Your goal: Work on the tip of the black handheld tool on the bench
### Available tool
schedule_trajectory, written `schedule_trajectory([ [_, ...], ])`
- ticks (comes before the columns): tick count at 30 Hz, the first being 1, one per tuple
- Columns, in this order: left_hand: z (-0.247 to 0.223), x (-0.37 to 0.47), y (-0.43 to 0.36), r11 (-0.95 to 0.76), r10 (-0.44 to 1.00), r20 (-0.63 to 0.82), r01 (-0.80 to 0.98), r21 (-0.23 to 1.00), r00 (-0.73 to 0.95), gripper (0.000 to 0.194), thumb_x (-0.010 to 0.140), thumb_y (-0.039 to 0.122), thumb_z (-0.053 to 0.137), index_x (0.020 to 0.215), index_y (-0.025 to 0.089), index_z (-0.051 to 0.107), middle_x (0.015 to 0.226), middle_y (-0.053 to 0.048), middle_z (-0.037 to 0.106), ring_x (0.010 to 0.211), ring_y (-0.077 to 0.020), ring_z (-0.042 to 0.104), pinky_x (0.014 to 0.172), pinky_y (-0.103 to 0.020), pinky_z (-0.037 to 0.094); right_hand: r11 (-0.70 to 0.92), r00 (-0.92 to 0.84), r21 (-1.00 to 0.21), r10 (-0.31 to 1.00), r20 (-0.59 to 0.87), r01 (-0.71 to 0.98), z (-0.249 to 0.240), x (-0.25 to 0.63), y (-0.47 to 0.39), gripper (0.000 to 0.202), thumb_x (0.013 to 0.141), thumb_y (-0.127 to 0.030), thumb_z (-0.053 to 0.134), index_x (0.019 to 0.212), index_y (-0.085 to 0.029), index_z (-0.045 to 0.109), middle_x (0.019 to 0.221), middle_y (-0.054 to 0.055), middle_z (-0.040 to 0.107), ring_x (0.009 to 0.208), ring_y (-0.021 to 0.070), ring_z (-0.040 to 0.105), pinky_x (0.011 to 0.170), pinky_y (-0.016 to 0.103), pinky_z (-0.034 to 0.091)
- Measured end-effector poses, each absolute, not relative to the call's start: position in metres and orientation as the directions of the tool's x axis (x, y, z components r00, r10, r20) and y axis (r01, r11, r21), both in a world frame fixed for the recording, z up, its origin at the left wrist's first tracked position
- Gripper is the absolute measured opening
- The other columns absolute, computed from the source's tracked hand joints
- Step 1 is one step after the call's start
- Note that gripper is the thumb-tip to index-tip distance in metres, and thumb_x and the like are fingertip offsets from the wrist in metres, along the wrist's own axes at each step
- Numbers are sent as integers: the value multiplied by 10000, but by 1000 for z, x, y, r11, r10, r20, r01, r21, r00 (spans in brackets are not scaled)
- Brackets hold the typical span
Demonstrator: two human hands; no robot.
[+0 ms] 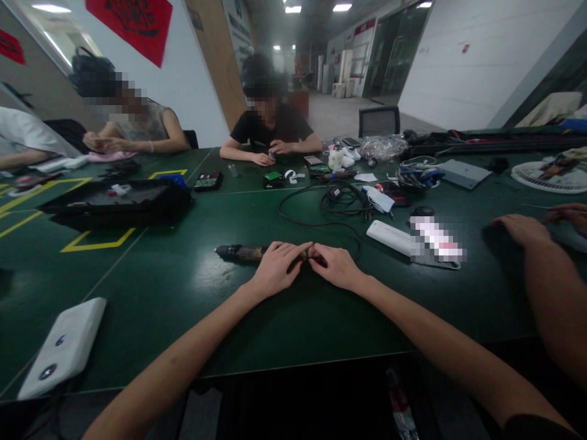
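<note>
A dark, pen-shaped electric screwdriver (242, 252) lies on the green table, its tapered tip pointing left. My left hand (279, 266) is closed over its rear part, with the fingers reaching toward the right. Close beside it, my right hand (337, 266) pinches at the tool's back end, its fingertips nearly meeting those of the left. A black cable (331, 224) curves down behind my right hand and appears to end there; the fingers hide the join between cable and tool.
A black tray (114, 205) stands at left, a white power bank (64, 348) near the front edge. Right of my hands are a white strip-shaped device (389, 238) and a lit phone (435, 238). Another person's hand (523, 231) rests far right. Two people sit opposite among electronic parts.
</note>
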State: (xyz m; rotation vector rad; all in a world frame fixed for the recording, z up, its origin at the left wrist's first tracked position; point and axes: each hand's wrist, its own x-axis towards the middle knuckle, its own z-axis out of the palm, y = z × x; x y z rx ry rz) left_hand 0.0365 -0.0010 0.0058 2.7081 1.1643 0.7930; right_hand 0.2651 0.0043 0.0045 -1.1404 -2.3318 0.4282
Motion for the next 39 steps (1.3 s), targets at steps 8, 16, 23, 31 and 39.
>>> schedule_trajectory([
  [8,3,37,1,-689,712,433,669,279,553,530,996,266,588,1507,282,452,1128,-32,722,1082,-217,658,977,-413,429,600,-532,-492,796,288,631,6,266,4,68,980,-257,609,1039,-228,591,957,14,681,793,158,613,713,261,404],
  [16,0,37,2,-681,715,435,686,256,548,512,995,276,593,1492,287,472,1111,-32,724,1064,-221,657,953,-408,430,596,-525,-491,800,292,635,5,265,5,76,970,-243,614,1040,-230,588,959,14,686,808,163,624,721,261,404],
  [23,3,35,0,-702,700,429,659,270,571,543,1010,226,547,1533,298,422,1178,-30,714,1105,-208,648,978,-405,421,601,-527,-499,796,298,625,5,265,4,81,973,-245,612,1049,-233,587,954,10,681,798,159,619,719,261,404],
  [31,6,36,-1,-708,694,430,653,267,577,586,1001,225,548,1560,294,386,1175,-31,715,1110,-209,649,996,-408,419,600,-522,-484,798,303,637,4,265,5,73,971,-247,620,1036,-230,590,937,8,680,791,160,617,707,263,389],
  [39,3,36,1,-699,701,432,668,256,568,568,1002,249,567,1545,288,407,1182,-34,714,1113,-213,648,992,-414,425,607,-528,-490,792,306,626,4,265,5,73,979,-253,611,1045,-231,589,963,13,682,807,160,619,715,261,396],
])
